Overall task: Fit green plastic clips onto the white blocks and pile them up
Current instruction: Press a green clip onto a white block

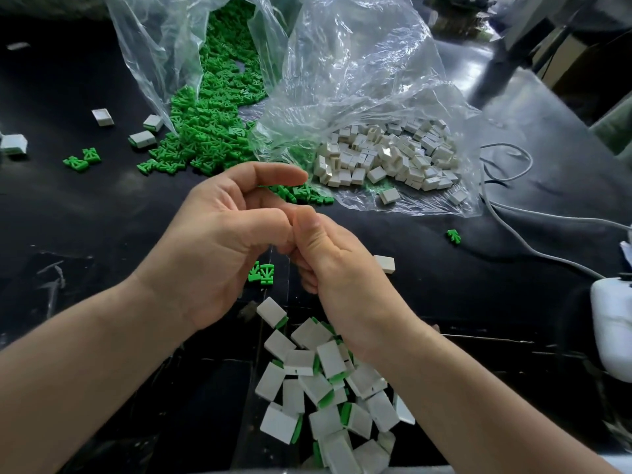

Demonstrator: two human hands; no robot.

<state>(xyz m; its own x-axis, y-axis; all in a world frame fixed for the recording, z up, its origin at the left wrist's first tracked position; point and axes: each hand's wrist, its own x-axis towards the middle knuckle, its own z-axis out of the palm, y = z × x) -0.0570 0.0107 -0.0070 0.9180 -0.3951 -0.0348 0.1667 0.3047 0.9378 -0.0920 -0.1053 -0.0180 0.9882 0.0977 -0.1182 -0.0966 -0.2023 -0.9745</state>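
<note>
Above the pile of fitted blocks (325, 388), nearest the camera on the black tabletop (85, 217), the left hand (219, 241) and the right hand (335, 265) meet thumb to thumb with fingers curled inward. Whatever they hold is hidden between them, so it cannot be told whether either hand grips a part. Just beyond the pile, under the hands, lie two loose clips (261, 272) and a single bare block (384, 264). Farther beyond the pile, a heap of green clips (205, 131) spills from one clear bag (154, 46), and the unfitted white blocks (386, 159) sit in the mouth of a second bag (359, 63). Both parts look small, light and stiff. The blocks' smooth faces would probably slip in a loose pinch and are best held across their flat sides. The clips' thin ribs look the weaker spot, so pressing on the broad back edge seems safer.
</note>
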